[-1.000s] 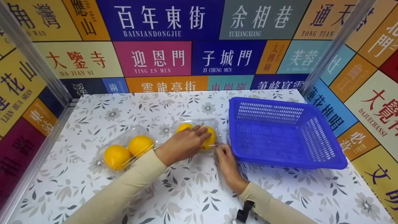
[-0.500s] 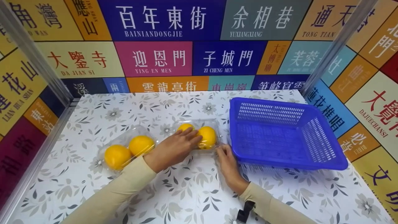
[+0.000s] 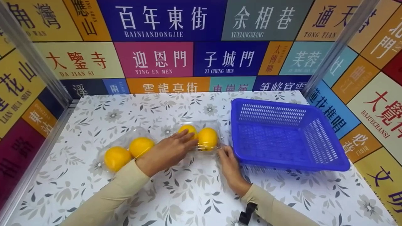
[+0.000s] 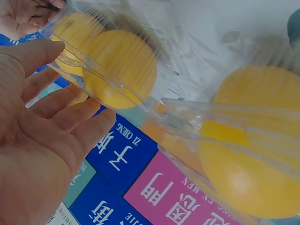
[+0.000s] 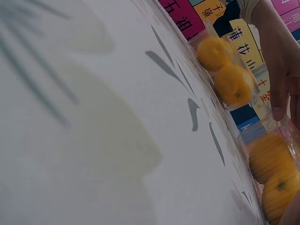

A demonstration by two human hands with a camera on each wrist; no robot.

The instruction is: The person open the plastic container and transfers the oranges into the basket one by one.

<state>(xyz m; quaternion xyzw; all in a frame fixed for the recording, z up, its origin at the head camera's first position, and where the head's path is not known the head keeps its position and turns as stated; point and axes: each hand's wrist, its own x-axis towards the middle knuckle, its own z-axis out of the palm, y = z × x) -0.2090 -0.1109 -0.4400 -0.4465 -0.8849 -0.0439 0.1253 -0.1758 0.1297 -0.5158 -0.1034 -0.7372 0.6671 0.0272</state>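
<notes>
Pinching the clear box [image 3: 203, 123] by its edge, the right hand [image 3: 230, 166] crowds the basket [image 3: 292, 165], the left hand [image 3: 168, 150] spread.

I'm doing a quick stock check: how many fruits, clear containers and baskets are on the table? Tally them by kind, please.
Yellow fruits: 4
Clear plastic containers: 2
Blue basket: 1
Total: 7

Four oranges [image 3: 208, 138] on the count here, and it's an even split: two in the left box [image 3: 121, 140], two in the right box [image 3: 201, 123], making two clear plastic boxes! Baskets, just one, that blue basket [image 3: 292, 164]; one tabletop [image 3: 176, 201]; two hands in play, one left hand [image 3: 168, 151], one right hand [image 3: 231, 168]; two sleeves [image 3: 108, 194], and there's one black strap [image 3: 247, 213]!
</notes>
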